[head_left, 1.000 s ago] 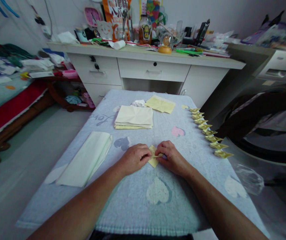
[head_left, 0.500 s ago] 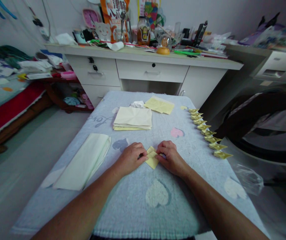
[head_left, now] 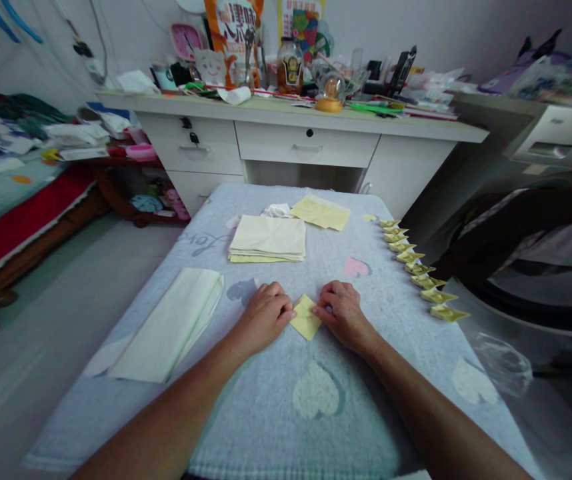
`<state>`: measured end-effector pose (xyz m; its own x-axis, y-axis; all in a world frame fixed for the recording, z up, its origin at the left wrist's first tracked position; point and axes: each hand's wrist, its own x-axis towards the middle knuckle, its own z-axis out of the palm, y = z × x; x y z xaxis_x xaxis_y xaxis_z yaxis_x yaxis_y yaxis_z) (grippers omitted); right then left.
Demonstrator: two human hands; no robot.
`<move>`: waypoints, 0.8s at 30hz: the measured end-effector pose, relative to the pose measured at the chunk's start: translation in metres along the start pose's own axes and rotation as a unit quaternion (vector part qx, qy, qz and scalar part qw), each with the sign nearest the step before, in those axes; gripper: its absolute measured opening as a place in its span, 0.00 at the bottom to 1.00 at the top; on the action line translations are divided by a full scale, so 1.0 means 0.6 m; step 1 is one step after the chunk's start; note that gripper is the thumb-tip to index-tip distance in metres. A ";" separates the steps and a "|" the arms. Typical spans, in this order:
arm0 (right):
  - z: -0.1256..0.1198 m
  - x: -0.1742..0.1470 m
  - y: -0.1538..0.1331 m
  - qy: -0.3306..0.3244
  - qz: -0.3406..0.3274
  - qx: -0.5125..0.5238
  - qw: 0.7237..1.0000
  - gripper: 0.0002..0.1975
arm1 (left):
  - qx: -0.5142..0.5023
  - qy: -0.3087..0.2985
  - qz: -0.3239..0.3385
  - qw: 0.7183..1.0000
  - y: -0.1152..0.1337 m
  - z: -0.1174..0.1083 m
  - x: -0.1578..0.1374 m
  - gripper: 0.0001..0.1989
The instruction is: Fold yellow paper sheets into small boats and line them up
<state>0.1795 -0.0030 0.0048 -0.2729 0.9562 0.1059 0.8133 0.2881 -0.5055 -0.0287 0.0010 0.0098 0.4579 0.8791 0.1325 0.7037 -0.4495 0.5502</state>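
A small folded square of yellow paper (head_left: 307, 323) lies on the cloth-covered table, one corner pointing toward me. My left hand (head_left: 269, 311) pinches its left corner between thumb and curled fingers. On the opposite side, my right hand (head_left: 342, 312) has its fingers closed at the right corner, thumb and fingertip on the paper. Beyond my hands sits a stack of creased paper sheets (head_left: 269, 237), with a yellow sheet (head_left: 322, 212) behind it to the right. Several folded yellow paper boats (head_left: 422, 283) stand in a row along the table's right edge.
A folded pale sheet bundle (head_left: 169, 327) lies at the left of the table (head_left: 246, 427). Crumpled white tissue (head_left: 277, 211) rests behind the stack. Past the far edge stands a cluttered white desk (head_left: 311, 143); a washing machine (head_left: 561, 133) is at the right.
The far part of the yellow paper now lies flatter, so it shows as a neat square. My right hand has shifted slightly; the whole view has moved a little.
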 end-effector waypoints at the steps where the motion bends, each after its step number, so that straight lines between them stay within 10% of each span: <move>1: 0.001 0.000 -0.001 0.001 0.005 -0.005 1.000 0.11 | 0.007 0.002 -0.001 1.000 0.001 0.001 0.000 0.05; 24: -0.004 -0.005 0.000 -0.002 0.002 -0.001 1.000 0.06 | 0.050 0.004 -0.018 0.999 0.009 0.002 0.000 0.08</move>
<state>0.1814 -0.0055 0.0063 -0.2718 0.9572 0.0997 0.8151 0.2841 -0.5050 -0.0242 -0.0020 0.0117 0.4271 0.8962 0.1199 0.7706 -0.4302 0.4702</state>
